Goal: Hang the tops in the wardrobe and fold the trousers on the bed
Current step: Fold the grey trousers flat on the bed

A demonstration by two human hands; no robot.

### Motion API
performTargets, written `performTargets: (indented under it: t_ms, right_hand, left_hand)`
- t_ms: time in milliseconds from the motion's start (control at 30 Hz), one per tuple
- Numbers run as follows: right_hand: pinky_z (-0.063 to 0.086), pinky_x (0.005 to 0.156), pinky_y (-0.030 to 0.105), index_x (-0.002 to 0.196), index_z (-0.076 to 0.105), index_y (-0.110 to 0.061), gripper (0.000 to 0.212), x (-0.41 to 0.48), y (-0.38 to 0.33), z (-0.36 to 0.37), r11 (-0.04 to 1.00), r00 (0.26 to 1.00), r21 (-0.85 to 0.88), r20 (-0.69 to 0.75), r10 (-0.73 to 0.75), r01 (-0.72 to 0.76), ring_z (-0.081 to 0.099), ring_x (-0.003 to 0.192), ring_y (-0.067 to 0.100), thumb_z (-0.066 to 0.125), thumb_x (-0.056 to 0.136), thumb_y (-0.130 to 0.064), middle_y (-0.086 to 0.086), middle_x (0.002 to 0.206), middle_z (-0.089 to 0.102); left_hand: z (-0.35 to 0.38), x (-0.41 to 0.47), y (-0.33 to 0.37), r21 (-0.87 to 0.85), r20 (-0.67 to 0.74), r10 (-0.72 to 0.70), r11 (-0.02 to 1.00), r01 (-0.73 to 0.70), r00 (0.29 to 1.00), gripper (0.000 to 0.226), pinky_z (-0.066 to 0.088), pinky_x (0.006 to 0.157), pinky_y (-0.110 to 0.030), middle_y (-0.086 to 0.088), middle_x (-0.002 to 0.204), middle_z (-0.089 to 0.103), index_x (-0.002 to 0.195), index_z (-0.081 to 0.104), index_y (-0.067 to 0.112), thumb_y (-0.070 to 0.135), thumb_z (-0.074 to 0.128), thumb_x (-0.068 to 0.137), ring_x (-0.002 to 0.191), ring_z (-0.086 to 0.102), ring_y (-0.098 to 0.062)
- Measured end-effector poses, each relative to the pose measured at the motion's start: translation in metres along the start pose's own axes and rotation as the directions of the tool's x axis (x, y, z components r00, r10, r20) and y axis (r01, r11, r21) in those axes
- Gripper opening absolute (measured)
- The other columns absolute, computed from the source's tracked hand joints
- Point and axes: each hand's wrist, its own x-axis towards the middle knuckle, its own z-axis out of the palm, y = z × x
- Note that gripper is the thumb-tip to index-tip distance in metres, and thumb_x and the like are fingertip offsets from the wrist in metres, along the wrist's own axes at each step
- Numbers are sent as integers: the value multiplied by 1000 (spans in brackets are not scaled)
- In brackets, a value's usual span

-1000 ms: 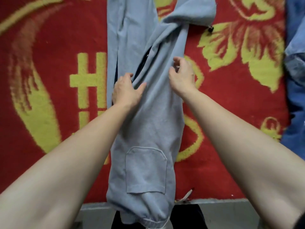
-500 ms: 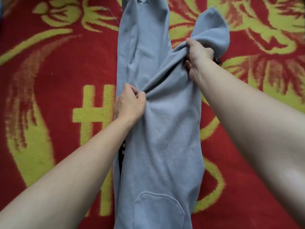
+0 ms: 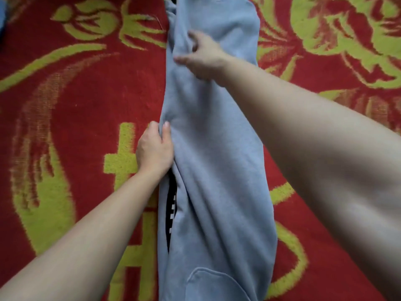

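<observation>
Head view: the trousers (image 3: 212, 170) are laid lengthwise down the red and yellow blanket (image 3: 76, 105). Their left edge is pinched midway by the left hand (image 3: 155, 148), thumb on top. Farther up, a fold is gripped in the curled fingers of the right hand (image 3: 204, 57).

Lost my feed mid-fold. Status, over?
Left hand pinches left edge of trousers. Right hand grips a fold higher up. Trousers lie lengthwise on red blanket, legs stacked. Nothing lies on them.
</observation>
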Motion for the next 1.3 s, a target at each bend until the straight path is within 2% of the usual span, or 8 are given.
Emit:
performTargets:
  t_ms: [67,133,300,400,500,733,967,1300]
  right_hand:
    - [44,74,20,105,62,-9,16,-6,12,9,989,993,-144,114,-8,24,58,90,13,63,91,-17,2,102,63]
    - [35,103,18,132,56,0,40,-14,22,14,992,995,-109,80,-54,62,51,127,20,55,92,-6,12,136,56]
    - [25,116,37,140,53,-20,48,-45,59,16,895,883,-443,-399,-248,51,35,141,26,46,92,-25,10,151,40]
    - [4,121,52,155,24,-34,63,-68,90,17,740,979,-669,-189,-78,-70,4,152,34,35,98,-57,12,166,4]
    - [-6,120,56,158,8,-34,73,-68,99,12,758,999,-651,-49,14,-43,-11,151,34,28,96,-68,10,165,-14]
    - [15,120,45,153,32,-16,68,-184,107,49,901,908,-392,-419,3,-184,17,149,35,42,97,-54,19,162,16]
    - [21,117,48,155,24,-10,74,-377,160,99,864,884,-323,-399,245,-386,25,144,39,49,97,-48,21,159,20]
    - [43,85,42,116,52,-19,56,-499,177,136,750,741,-50,-215,637,-659,60,107,32,37,93,-69,5,106,65]
  left_hand:
    - [2,3,-7,-71,68,-31,997,36,997,31,24,64,-36,-14,78,53,80,43,9,32,43,102,80,53,-36]
    - [3,4,-8,-122,97,-39,991,51,995,31,28,67,-38,-13,80,54,82,46,7,31,43,102,80,52,-32]
    - [-2,6,-10,-171,161,-35,983,63,986,25,29,67,-32,-12,84,56,88,49,8,28,44,102,80,49,-23]
    - [-3,9,-10,-135,197,6,991,21,980,26,29,68,-32,-15,87,56,89,48,7,29,43,102,81,49,-24]
    - [-6,13,-9,-127,255,12,992,21,967,37,36,77,-35,-18,97,61,92,52,4,38,43,102,91,55,-30]
    - [-13,-38,-13,-291,119,-136,942,165,984,41,46,83,-38,-7,90,62,95,49,18,59,46,93,87,59,-24]
    - [-24,-226,-70,124,220,5,992,-34,975,40,40,84,-42,-20,91,47,85,59,2,41,58,94,92,49,-35]
    - [-41,-268,-75,-219,84,-493,839,498,866,51,36,83,-33,-17,107,64,122,47,2,44,54,95,104,59,-35]
